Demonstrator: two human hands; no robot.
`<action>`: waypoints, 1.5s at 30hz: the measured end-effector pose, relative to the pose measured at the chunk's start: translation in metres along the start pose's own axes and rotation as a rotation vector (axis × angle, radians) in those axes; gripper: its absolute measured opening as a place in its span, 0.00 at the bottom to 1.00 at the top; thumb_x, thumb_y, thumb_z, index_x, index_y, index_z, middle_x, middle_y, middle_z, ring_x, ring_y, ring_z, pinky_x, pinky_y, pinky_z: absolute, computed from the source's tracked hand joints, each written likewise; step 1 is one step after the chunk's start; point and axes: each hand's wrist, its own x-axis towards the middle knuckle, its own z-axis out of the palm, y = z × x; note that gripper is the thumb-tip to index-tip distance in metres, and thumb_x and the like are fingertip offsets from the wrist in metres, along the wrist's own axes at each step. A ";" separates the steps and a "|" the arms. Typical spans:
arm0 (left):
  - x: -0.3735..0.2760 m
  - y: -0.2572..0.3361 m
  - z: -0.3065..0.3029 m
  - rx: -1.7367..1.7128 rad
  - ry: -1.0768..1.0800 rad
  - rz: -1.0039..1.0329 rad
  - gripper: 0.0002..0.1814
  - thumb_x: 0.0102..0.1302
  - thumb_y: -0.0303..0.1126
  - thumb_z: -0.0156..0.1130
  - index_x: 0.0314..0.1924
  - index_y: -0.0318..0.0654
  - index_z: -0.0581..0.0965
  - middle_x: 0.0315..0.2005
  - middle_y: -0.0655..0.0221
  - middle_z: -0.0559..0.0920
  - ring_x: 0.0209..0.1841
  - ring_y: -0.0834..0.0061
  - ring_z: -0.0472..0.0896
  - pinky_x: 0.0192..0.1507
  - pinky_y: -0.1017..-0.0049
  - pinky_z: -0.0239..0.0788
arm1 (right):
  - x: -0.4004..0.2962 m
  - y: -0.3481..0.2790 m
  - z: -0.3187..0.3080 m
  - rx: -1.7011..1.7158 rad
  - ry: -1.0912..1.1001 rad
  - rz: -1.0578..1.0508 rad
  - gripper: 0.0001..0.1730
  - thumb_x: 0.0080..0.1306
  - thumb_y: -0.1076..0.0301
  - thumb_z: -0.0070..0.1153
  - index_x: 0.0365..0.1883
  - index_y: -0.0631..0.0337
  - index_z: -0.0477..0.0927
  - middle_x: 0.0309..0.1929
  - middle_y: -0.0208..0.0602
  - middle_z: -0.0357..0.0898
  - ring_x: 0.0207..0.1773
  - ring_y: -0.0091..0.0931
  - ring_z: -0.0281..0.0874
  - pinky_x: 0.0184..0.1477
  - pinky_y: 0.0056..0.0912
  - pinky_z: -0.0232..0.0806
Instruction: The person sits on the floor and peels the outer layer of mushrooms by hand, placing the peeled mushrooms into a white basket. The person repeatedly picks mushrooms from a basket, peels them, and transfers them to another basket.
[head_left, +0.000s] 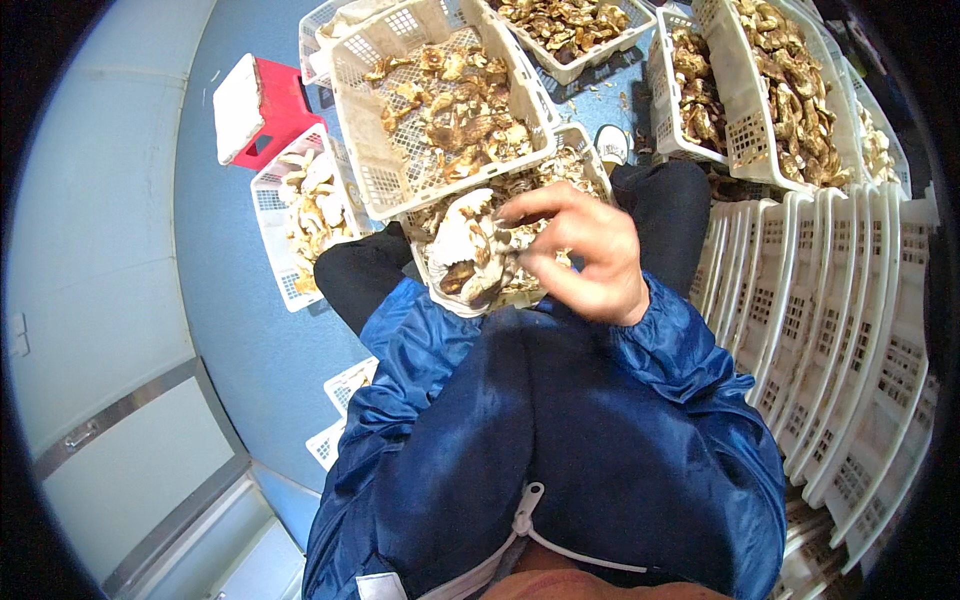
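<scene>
My left hand (466, 244), in a soiled white glove, holds mushroom pieces (459, 279) with brown and pale parts, close above a white plastic crate (600, 169) of mushroom pieces between my legs. Just to its right is my bare right hand (589, 251), blurred, its fingers apart and curved toward the glove; nothing shows between them. A larger white plastic crate (367, 161) rests tilted over the far part of that crate, with brown mushrooms (469, 112) scattered on its mesh bottom.
Left of my knee stands a crate (291, 281) of pale mushroom pieces, near a red stool with a white top (238, 109). Mushroom-filled crates (750, 142) stand at the upper right, another crate (574, 71) at the top. Nested crates (825, 315) line my right side.
</scene>
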 end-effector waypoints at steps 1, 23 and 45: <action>0.000 0.000 -0.001 -0.017 0.001 -0.009 0.09 0.69 0.32 0.54 0.48 0.41 0.74 0.41 0.74 0.77 0.47 0.78 0.75 0.52 0.74 0.66 | 0.001 0.001 0.003 -0.112 -0.038 -0.121 0.07 0.48 0.80 0.61 0.25 0.63 0.76 0.44 0.49 0.80 0.45 0.37 0.80 0.44 0.37 0.71; -0.011 0.004 -0.014 0.006 0.075 -0.171 0.09 0.69 0.33 0.55 0.45 0.38 0.76 0.37 0.72 0.78 0.41 0.81 0.75 0.49 0.78 0.65 | 0.005 -0.014 0.005 0.489 0.088 0.543 0.05 0.60 0.79 0.58 0.25 0.66 0.76 0.38 0.44 0.83 0.37 0.22 0.79 0.41 0.25 0.71; 0.009 0.034 -0.009 1.273 -0.559 0.279 0.28 0.63 0.39 0.58 0.63 0.43 0.65 0.56 0.62 0.72 0.63 0.67 0.69 0.61 0.70 0.61 | 0.015 -0.009 -0.013 -0.031 -0.166 0.164 0.06 0.53 0.77 0.62 0.26 0.66 0.75 0.41 0.42 0.77 0.44 0.32 0.75 0.45 0.32 0.67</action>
